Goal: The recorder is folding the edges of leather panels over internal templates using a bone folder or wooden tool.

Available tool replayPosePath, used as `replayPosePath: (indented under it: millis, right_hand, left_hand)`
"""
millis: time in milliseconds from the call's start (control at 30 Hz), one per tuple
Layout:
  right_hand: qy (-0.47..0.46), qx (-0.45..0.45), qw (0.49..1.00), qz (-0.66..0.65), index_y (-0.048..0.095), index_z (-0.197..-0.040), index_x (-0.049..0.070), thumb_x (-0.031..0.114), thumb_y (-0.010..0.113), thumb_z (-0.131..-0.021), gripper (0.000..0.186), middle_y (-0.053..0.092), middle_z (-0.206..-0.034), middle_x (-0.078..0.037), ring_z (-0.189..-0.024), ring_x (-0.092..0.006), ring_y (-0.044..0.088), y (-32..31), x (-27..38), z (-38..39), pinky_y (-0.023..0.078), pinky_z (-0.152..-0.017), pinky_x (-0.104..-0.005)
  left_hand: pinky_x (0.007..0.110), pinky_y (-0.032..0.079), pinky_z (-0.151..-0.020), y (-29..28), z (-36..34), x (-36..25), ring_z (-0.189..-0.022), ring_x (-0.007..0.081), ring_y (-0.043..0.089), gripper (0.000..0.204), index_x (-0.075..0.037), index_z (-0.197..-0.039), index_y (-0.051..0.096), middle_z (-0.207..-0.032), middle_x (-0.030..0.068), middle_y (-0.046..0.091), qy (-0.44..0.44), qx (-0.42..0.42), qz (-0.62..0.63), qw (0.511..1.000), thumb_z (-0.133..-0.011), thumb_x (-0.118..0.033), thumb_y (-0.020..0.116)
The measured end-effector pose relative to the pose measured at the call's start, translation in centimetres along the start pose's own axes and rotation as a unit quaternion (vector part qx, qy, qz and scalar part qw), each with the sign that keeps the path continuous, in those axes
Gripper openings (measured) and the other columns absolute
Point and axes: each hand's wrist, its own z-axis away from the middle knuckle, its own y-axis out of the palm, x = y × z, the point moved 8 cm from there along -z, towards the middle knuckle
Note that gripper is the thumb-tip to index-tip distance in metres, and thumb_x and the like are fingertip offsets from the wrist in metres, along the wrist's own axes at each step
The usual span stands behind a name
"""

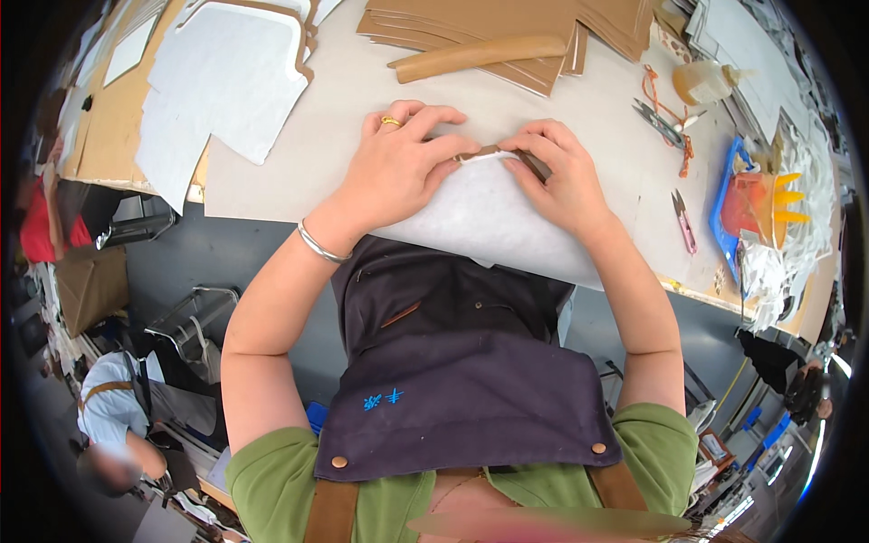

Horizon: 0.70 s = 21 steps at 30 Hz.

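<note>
My left hand and my right hand are at the centre of the table, both closed on a white sheet with a narrow brown strip along its far edge. My thumbs press at that edge from either side, with index fingers curled over it; the fingertips partly hide the strip. The sheet reaches down to the table's front edge. A wooden stick lies beyond my hands on a stack of brown pieces.
White cut pieces lie at left. Scissors, pink snips, a glue bottle and a blue tray with a red container are at right. Co-workers are at left. The table ends before my apron.
</note>
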Motion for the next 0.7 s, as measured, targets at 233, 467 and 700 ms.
replayPosePath:
  millis: [233, 467, 700]
  right_hand:
    - [0.007, -0.006, 1.000, -0.027, 0.068, -0.096, 0.009, 0.007, 0.074, -0.077, 0.020, 0.062, -0.095, -0.008, -0.093, -0.0279, 0.060, 0.1, -0.5, 0.1, 0.051, -0.080, -0.0371]
    - [0.014, -0.008, 0.999, -0.036, 0.068, -0.096, 0.009, 0.008, 0.074, -0.077, 0.019, 0.063, -0.097, -0.008, -0.094, -0.0276, 0.061, 0.1, -0.7, 0.0, 0.051, -0.081, -0.0372]
    - [0.008, -0.007, 1.000, -0.026, 0.068, -0.098, 0.009, 0.008, 0.074, -0.078, 0.021, 0.063, -0.098, -0.008, -0.095, -0.0282, 0.061, 0.2, -0.7, 0.1, 0.051, -0.082, -0.0373]
  left_hand:
    - [0.041, 0.037, -0.092, 0.5, -0.2, 0.0, -0.113, 0.0244, 0.050, 0.025, -0.024, -0.108, 0.070, -0.126, -0.0039, 0.057, 0.042, 0.035, -0.025, 0.998, -0.085, -0.014, 0.067]
    - [0.039, 0.038, -0.092, 0.2, -0.7, -0.4, -0.111, 0.0245, 0.050, 0.026, -0.024, -0.107, 0.071, -0.125, -0.0034, 0.059, 0.054, 0.068, -0.028, 0.996, -0.085, -0.012, 0.065]
    - [0.039, 0.044, -0.091, -0.3, 0.2, -3.9, -0.109, 0.0194, 0.054, 0.026, -0.014, -0.108, 0.070, -0.122, -0.0028, 0.060, 0.160, 0.038, -0.181, 0.970, -0.084, -0.010, 0.062]
